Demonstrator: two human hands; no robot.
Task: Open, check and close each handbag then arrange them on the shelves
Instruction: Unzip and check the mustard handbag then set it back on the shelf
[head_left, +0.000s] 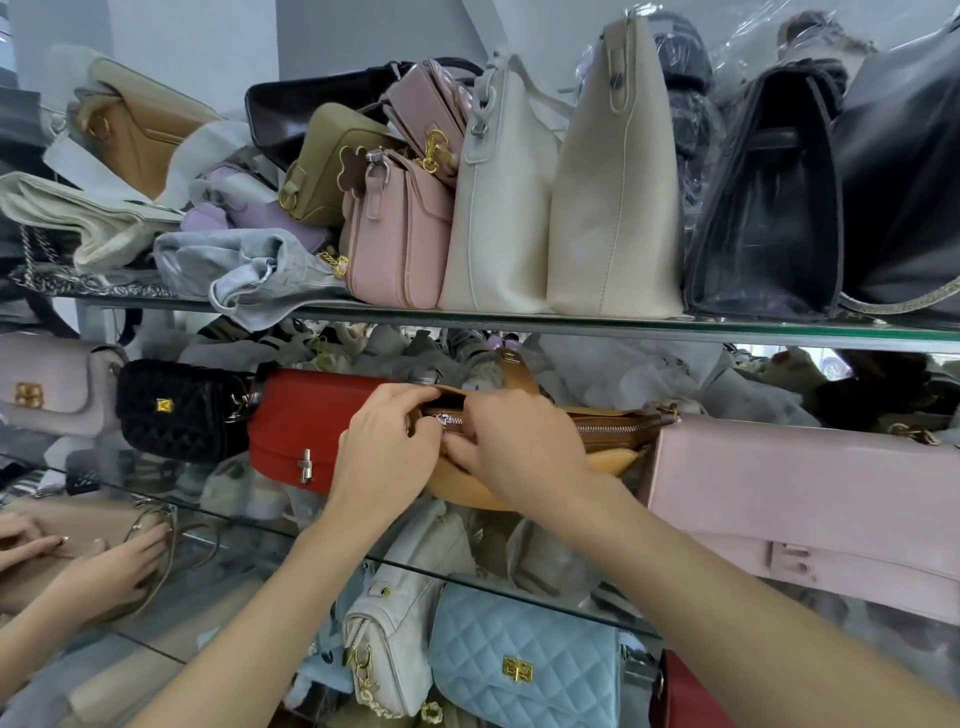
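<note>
Hands on tan handbag (597, 421), mid glass shelf (675, 328) just above. Left hand (389, 441) grips bag end by zip; right hand (511, 447) curled round zip area, pull hidden. Risk: hard tug drags bag off, bumping red bag (301, 421) left of it.

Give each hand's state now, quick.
Left hand: gripping the tan leather zip-top handbag.
Right hand: pinching at its zipper.

Glass shelves (571, 323) stand against a pale grey wall (363, 36).
</note>
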